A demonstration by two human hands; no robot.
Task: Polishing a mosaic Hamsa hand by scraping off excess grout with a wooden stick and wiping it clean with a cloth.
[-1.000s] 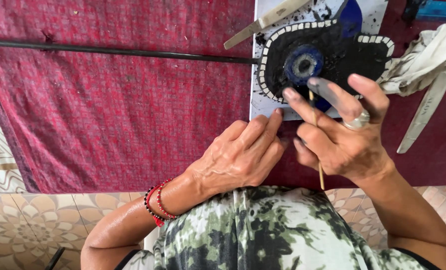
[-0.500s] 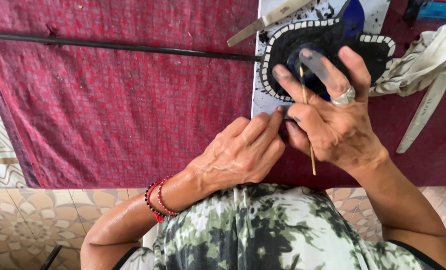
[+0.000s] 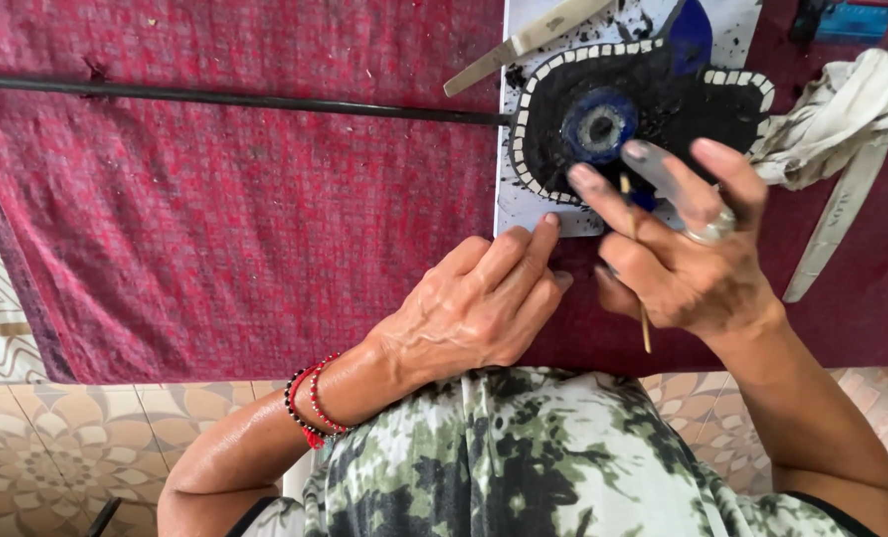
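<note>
Your right hand (image 3: 688,264) covers the lower right part of the black mosaic piece (image 3: 643,109), and the thin wooden stick (image 3: 644,323) pinched in it runs behind your fingers, so only its two ends show above and below the grip. Above the grip, the white board (image 3: 529,204), the blue shape (image 3: 691,35) and the knife (image 3: 524,45) are cut off by the top edge. Right of the grip, the crumpled cloth (image 3: 842,109) hides the upper end of the pale strip (image 3: 832,234).

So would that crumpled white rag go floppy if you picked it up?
Probably floppy: the crumpled white rag lies in soft folds, draped over a pale flat strip. It looks light and unlikely to roll or break.
</note>
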